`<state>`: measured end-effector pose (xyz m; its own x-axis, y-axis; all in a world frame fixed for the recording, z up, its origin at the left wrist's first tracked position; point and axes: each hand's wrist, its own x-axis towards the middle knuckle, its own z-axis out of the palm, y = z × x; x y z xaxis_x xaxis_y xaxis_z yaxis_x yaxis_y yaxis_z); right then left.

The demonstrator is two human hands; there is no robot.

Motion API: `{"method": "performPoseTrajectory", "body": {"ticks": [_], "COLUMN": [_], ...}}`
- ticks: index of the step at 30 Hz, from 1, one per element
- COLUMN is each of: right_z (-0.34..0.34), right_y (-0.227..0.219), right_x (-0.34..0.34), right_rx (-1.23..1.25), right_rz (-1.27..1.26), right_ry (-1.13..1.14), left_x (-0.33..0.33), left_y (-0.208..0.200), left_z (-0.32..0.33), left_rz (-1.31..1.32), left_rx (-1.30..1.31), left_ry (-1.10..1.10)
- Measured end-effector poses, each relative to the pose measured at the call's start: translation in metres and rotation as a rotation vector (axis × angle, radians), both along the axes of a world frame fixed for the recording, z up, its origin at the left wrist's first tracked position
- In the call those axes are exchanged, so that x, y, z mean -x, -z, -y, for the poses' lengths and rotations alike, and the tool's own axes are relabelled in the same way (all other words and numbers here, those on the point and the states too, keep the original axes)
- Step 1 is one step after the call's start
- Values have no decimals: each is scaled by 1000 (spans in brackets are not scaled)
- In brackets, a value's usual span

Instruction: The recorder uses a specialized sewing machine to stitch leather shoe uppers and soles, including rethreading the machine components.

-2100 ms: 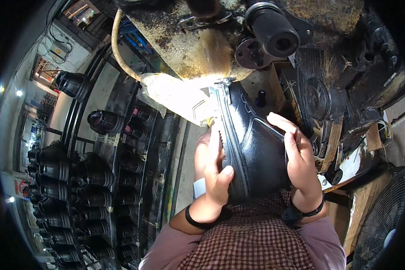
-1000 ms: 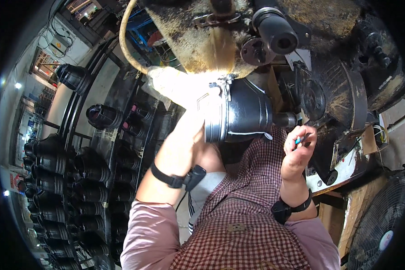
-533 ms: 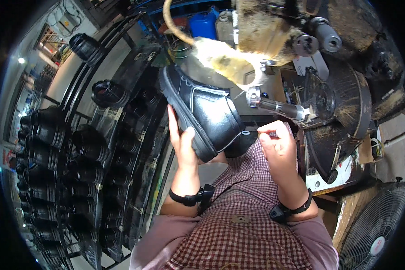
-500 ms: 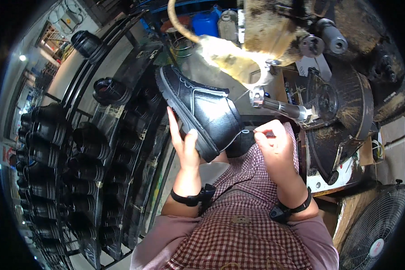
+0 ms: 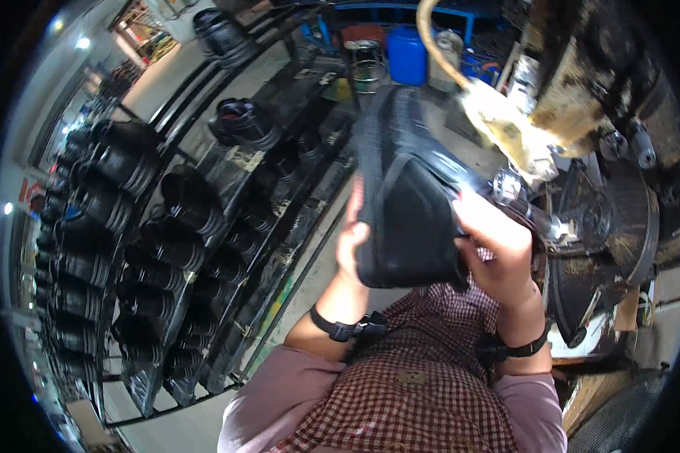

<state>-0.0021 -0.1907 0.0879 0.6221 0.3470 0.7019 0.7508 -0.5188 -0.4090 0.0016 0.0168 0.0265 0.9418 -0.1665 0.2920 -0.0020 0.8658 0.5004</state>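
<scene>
In front of my chest I hold a black leather shoe (image 5: 419, 219), toe up and blurred by motion. My left hand (image 5: 351, 245) supports it from the sole side, thumb pressed near the sole edge, other fingers partly hidden behind. At the opposite side, my right hand (image 5: 499, 245) is closed on the shoe's opening edge, its fingers curled over. Just beyond my right hand is the metal arm (image 5: 533, 211) of a machine. A bright lamp (image 5: 506, 124) on a bent tube glows above it.
On the left stands a black metal rack (image 5: 253, 279) with many black shoes (image 5: 181, 234) on its tiers. A dark, worn machine (image 5: 619, 204) fills the right side. A fan (image 5: 627, 415) is at the lower right. Farther back are a blue drum (image 5: 406, 57) and a stool (image 5: 365, 49).
My right hand has gone from pinching a pale thread-like strand beside the shoe to gripping its opening. The shoe has turned, showing another side. The view has swung left.
</scene>
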Motion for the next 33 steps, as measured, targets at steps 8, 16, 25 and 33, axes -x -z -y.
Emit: {"method": "performPoseTrajectory", "body": {"ticks": [8,16,25,33], "right_z": [-26,-43,-20,18], "right_y": [-12,-13,12,41], "right_x": [17,31,11,3], "right_rx": [-161,-106,19,38], "right_rz": [-88,-192,-250,-444], "right_ry": [-218,-217,-149,-84], "left_x": [7,-89,-132,-212], "left_y": [-50,-128,-135,-222], "left_z": [-64,-203,-141,-221], "left_rz": [178,-83,-15,971], "left_rx": [-301,465,318,-1588], "left_ry": [-369,-322,-450,-1725]}}
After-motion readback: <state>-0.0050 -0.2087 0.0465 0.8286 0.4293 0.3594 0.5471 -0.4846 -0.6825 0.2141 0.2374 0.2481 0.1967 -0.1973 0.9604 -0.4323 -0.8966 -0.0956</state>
